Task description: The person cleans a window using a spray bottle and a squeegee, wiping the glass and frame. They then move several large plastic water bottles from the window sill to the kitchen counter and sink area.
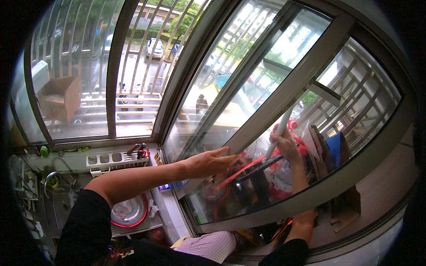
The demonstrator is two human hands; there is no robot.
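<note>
A metal-framed sliding window stands in front of me. My left hand lies against the lower part of its frame, fingers apart and gripping nothing. My right arm passes beneath the window frame, and my right hand shows through the glass. Its fingers are closed around a white pole, which slants up and away. Red strands run beside the pole, down to the left. Behind that hand lies a bundle of red plastic. The pole's lower end is hard to make out.
At the left are a sink faucet, a red-rimmed metal basin and a white plastic rack on the sill. Flattened cardboard and a blue panel stand at the right. Metal bars cover the outside of the windows.
</note>
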